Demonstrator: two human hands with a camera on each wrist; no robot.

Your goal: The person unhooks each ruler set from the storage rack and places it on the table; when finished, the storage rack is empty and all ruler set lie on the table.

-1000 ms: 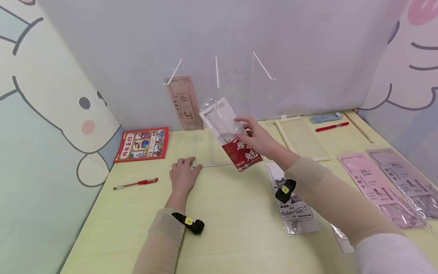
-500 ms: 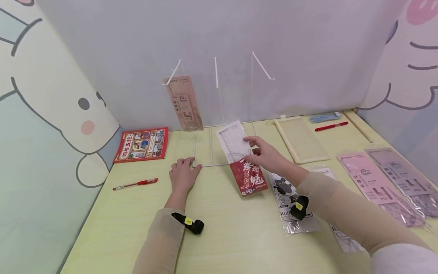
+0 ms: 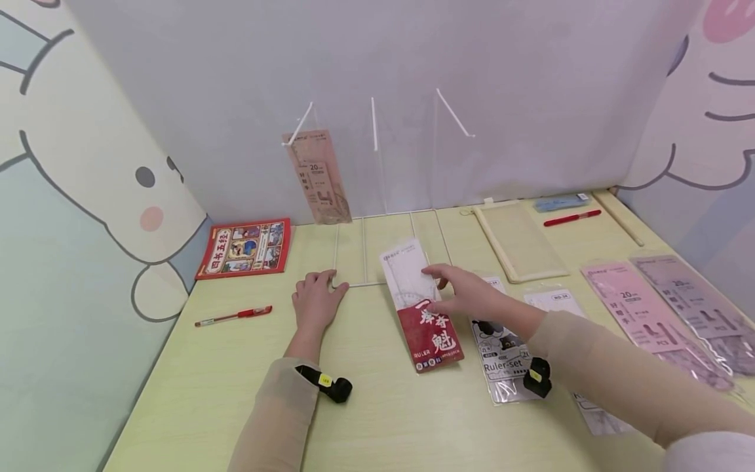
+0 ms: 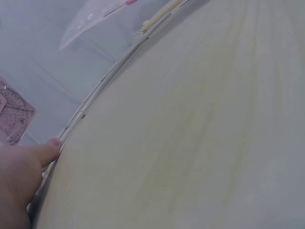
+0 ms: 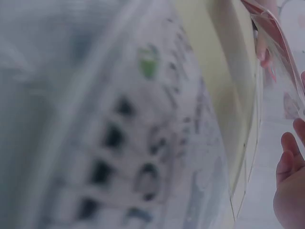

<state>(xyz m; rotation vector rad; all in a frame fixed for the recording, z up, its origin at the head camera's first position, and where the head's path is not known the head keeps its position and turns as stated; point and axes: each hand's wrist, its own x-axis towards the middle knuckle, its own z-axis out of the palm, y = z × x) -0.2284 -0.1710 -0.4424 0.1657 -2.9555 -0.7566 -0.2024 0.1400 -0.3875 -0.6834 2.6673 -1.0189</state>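
Note:
My right hand (image 3: 472, 295) pinches the right edge of a red-and-white ruler set package (image 3: 407, 278), thumb and index finger on its front. The package tilts over the table, in front of a white wire display rack (image 3: 370, 284). At the rack's front left corner, my left hand (image 3: 316, 305) grips the base wire; in the left wrist view the thumb (image 4: 53, 143) lies on the wire. From one of the rack's three hooks hangs a pinkish-brown ruler package (image 3: 318, 177). The right wrist view shows my right hand's fingers (image 5: 288, 143) at the edge.
A black-and-white Ruler-set package (image 3: 501, 367) lies under my right forearm, another beside it. Farther right are a pink package (image 3: 628, 298) and a purple one (image 3: 684, 292). A red book (image 3: 244, 249), red pens (image 3: 232, 316), and a beige mesh pouch (image 3: 522, 239) lie around the rack.
My right hand has brought the red-and-white package down from near the middle hook, toward me and slightly right. The left hand stays on the rack's corner.

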